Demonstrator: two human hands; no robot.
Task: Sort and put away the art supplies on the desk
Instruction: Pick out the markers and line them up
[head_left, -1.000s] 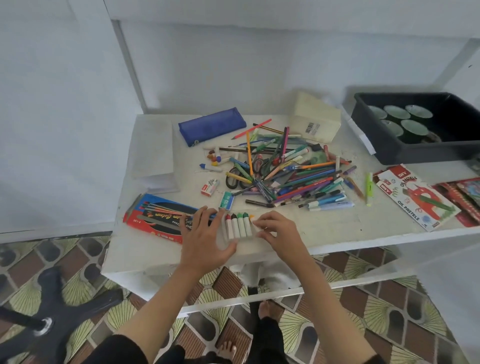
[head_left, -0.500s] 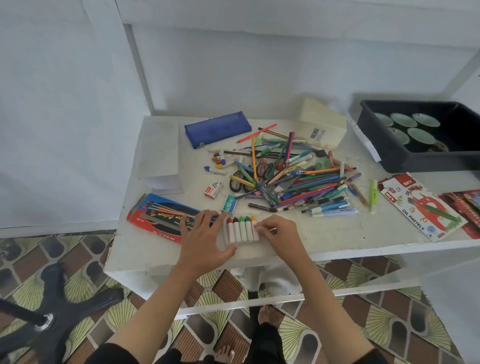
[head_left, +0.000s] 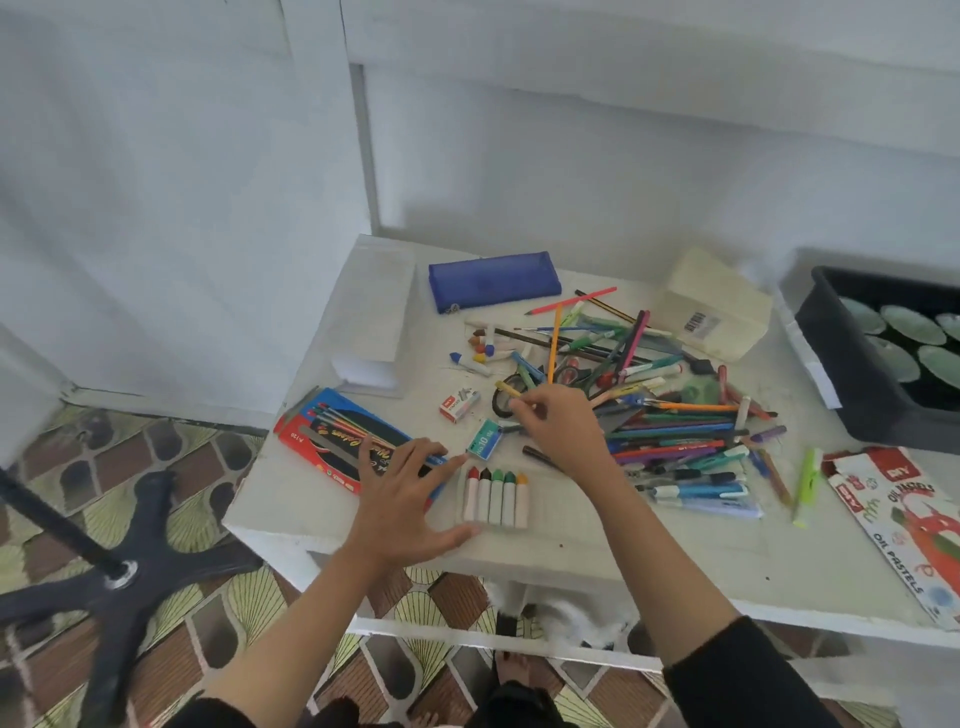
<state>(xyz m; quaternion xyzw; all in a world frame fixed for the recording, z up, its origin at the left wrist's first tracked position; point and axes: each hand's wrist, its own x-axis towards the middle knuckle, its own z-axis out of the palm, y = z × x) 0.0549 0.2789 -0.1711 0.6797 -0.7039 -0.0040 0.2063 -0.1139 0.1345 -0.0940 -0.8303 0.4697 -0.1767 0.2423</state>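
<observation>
A: Hands?
B: Left hand (head_left: 410, 499) is spread flat beside the crayon row (head_left: 496, 496), lower centre. A yellow crayon (head_left: 508, 389) is pinched by the right hand (head_left: 558, 426), mid-frame, at the pen pile (head_left: 670, 410).

I see a matt, rough white painted desk (head_left: 649, 545), a blue cloth pencil case (head_left: 493, 279), a glossy red-and-blue cardboard pencil box (head_left: 332, 441), paper-wrapped crayons (head_left: 496, 496), and a smooth black plastic tub (head_left: 841, 374).
</observation>
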